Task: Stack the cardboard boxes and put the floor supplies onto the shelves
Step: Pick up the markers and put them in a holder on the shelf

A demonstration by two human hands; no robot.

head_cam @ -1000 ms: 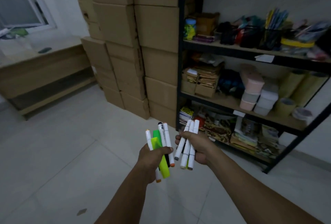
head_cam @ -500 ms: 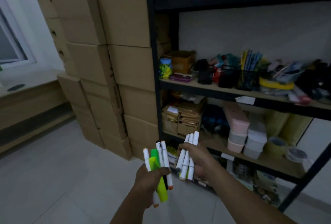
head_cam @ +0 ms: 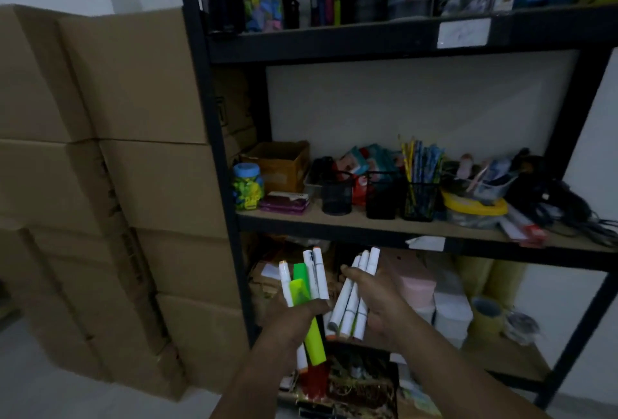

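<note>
Fingers of the left hand (head_cam: 294, 321) clamp a fistful of white markers and green highlighters (head_cam: 302, 288), while the right hand (head_cam: 378, 301) grips a bundle of white markers (head_cam: 351, 298), both held before the black shelving unit (head_cam: 227, 184), stacked cardboard boxes (head_cam: 133, 164) just left.

I stand in a stationery stockroom: a black metal shelving unit (head_cam: 214, 151) faces me, crowded with mesh pen cups (head_cam: 337, 196), jars and tape rolls (head_cam: 486, 313), and plain cardboard boxes (head_cam: 140, 84) stacked high to its left.
</note>
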